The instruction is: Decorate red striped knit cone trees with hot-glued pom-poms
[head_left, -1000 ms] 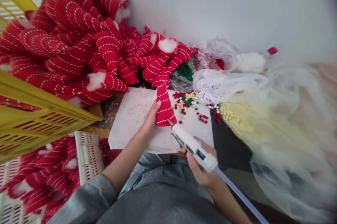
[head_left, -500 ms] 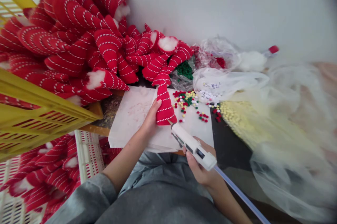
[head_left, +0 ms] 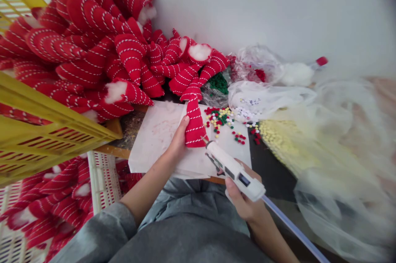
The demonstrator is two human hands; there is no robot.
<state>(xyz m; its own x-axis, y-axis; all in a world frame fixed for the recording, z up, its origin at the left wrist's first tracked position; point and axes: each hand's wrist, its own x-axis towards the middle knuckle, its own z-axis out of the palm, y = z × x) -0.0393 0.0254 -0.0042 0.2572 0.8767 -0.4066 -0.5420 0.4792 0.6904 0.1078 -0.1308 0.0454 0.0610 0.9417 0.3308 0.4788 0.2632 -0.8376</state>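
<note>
My left hand (head_left: 178, 138) grips the left side of a red stuffed cone hat (head_left: 195, 125) with white dashed stripes, its wide end toward me. My right hand (head_left: 243, 197) is wrapped round a white glue gun (head_left: 230, 166) with a small dark display and a clear glue stick (head_left: 293, 224) running out of its back. The nozzle is at the lower right of the hat; whether it touches the cloth I cannot tell. Loose red, green, yellow and white pom-poms (head_left: 220, 118) lie to the right of the hat on white paper (head_left: 148, 143).
Many similar red striped cones (head_left: 95, 36) are heaped at the left, around a yellow crate (head_left: 62, 131). Below, a white crate (head_left: 103, 180) holds more. Bags of green pom-poms (head_left: 218, 83) and yellow pom-poms (head_left: 278, 139) stand at the right, before a pale wall (head_left: 262, 7).
The glue gun in my right hand has shifted right and slightly down, its nozzle moving along the hat's wide end. My left hand stays on the hat; the view has shifted slightly.
</note>
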